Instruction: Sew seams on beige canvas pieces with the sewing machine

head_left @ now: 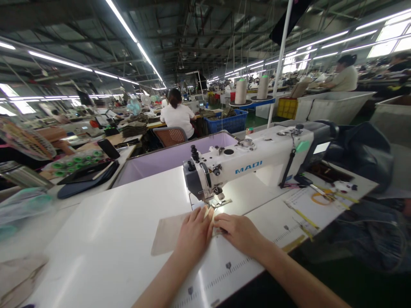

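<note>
A beige piece of fabric (165,233) lies flat on the white sewing table, its right end under the hands. My left hand (195,229) rests on it with the fingers laid flat and pointing at the presser foot. Close beside it, my right hand (239,233) has its fingers bent and pinched at the fabric's near right edge. Both hands are just in front of the needle area of a white sewing machine (250,160). The fingers partly hide the fabric there, and the needle tip cannot be made out.
Scissors with orange handles (321,196) and a yellow tape measure (305,218) lie on the table's right side. Behind the table is a lilac-lined bin (173,156). Two thread cones (240,92) stand beyond the machine. A person in white (176,115) sits ahead.
</note>
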`<action>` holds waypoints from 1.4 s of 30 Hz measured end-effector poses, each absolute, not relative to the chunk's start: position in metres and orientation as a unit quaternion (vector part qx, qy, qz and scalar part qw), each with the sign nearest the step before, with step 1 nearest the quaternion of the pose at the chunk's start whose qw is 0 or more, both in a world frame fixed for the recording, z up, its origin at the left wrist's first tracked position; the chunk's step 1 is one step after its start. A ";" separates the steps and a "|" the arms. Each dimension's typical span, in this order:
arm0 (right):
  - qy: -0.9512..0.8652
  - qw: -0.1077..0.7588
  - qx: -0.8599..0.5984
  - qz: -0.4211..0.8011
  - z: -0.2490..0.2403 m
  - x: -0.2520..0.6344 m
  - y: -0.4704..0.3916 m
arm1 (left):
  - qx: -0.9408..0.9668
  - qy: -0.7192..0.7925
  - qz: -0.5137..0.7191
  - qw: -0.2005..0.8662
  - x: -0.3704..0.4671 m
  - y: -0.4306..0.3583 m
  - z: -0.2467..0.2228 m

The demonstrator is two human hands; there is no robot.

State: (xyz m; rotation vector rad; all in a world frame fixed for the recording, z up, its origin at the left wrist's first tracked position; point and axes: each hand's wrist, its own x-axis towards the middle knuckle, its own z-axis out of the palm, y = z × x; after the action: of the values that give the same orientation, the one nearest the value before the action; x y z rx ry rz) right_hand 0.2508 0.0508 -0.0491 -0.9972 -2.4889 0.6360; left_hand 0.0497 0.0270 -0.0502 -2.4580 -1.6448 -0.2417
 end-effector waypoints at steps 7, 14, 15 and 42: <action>-0.888 0.187 -0.358 0.221 -0.047 0.254 0.048 | -0.831 -0.539 -0.096 0.098 0.047 0.020 -0.050; -0.892 0.183 -0.349 0.219 -0.050 0.261 0.039 | -0.874 -0.472 -0.083 0.078 0.047 -0.005 -0.049; -0.893 0.182 -0.348 0.218 -0.051 0.261 0.039 | -0.876 -0.468 -0.086 0.077 0.046 -0.006 -0.048; -0.902 0.169 -0.365 0.159 -0.041 0.241 0.071 | -0.880 -0.454 -0.127 0.059 0.018 0.059 -0.032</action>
State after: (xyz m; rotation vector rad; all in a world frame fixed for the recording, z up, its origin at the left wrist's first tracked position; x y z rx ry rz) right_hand 0.2413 0.0708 -0.0414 -1.0363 -2.5637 0.4523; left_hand 0.0183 0.0585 -0.0321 -2.6649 -1.3744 -0.3840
